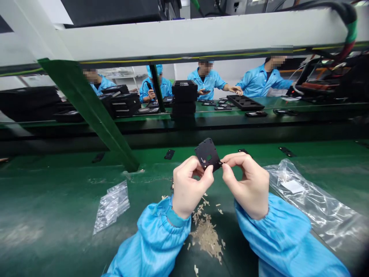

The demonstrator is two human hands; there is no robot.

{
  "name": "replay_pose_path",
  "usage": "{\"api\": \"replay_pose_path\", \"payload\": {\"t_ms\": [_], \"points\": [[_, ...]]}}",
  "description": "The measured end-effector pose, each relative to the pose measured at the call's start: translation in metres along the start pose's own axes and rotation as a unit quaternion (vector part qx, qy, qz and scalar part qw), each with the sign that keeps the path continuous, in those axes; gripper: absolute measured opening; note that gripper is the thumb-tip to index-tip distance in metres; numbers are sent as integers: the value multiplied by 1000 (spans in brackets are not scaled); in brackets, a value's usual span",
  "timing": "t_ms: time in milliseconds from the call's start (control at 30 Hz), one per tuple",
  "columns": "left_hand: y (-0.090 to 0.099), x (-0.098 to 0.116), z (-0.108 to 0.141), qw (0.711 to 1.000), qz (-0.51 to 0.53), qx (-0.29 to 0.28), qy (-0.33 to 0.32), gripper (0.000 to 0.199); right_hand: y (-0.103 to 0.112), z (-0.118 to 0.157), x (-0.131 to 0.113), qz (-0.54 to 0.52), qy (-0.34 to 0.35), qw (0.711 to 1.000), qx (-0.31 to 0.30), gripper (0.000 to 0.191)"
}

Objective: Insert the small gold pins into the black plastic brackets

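My left hand point(191, 182) pinches the lower left edge of a thin black plate point(206, 150) that has a small square opening. The plate is tilted above the green table. My right hand point(248, 180) is closed at the plate's lower right corner, thumb and forefinger pressed together on a tiny dark piece too small to name. Below and between my wrists lies a pile of small beige scraps point(208, 236) on the table.
A clear plastic bag point(112, 204) lies left, a larger one point(317, 200) right. Small black parts point(169, 154) lie along the back. A green post point(89, 111) slants down at the left. Beyond, people in blue sit by stacked black trays point(184, 96).
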State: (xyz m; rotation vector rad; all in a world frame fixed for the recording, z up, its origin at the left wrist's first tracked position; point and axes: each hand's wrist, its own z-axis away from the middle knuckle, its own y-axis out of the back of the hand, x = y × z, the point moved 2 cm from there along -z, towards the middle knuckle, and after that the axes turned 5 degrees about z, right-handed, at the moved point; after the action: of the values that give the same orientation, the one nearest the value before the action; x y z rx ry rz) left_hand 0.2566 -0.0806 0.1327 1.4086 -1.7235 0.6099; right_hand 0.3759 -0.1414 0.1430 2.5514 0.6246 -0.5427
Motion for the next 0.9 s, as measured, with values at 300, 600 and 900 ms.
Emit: {"api": "replay_pose_path", "payload": {"t_ms": [300,600,900], "points": [[6,8,-5,990,-54,8,-128,22,7,-6,-3,-47,-16,996,-78,12],[8,11,-7,986,-51,1,-159,23,6,-10,9,-230,-160,948,-152,11],[9,9,-6,995,-15,-17,-98,22,5,-7,10,-261,-183,937,-145,12]]}}
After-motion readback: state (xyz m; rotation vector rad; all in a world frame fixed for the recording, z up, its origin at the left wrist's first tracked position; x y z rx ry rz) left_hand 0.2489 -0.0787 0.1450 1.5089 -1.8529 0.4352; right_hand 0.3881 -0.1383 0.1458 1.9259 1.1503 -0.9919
